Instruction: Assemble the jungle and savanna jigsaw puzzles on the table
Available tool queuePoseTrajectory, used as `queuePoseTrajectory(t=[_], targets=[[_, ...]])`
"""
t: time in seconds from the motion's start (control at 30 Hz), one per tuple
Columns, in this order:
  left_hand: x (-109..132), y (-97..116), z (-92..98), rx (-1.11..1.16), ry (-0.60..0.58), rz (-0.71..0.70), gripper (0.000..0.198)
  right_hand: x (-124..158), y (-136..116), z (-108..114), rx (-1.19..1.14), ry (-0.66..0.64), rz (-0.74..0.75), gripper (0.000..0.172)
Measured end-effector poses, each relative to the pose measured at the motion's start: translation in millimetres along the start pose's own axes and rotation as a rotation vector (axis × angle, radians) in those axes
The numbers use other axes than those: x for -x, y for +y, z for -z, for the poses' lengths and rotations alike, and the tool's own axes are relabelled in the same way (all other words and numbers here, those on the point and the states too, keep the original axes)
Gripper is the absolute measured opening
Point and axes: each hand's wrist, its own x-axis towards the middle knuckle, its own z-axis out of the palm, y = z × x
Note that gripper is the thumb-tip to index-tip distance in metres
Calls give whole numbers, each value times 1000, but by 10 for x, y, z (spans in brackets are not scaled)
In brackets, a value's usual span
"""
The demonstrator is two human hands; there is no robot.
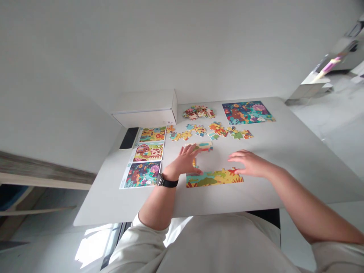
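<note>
A joined strip of yellow and green puzzle pieces (214,178) lies near the table's front edge. My left hand (184,161), with a black watch on the wrist, rests flat with fingers stretched over the strip's left end, its fingertips touching a small joined row of pieces (204,146). My right hand (250,163) hovers flat and open just above the strip's right end, holding nothing. Several loose pieces (210,131) lie in a row beyond my hands.
A finished blue puzzle (247,112) and a heap of pieces (199,112) sit at the back of the white table (298,159). A picture sheet (145,156), a black phone (129,138) and a white box (146,108) are at left.
</note>
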Motion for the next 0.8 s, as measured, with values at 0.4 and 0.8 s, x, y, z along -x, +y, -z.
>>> queuePoseTrajectory(t=[0.4, 0.8], targets=[[65, -3, 22, -69, -195, 85, 141, 119, -292, -238, 49, -27, 18, 48], [59, -62, 41, -21, -49, 81, 116, 33, -292, -121, 3, 2, 5, 38]])
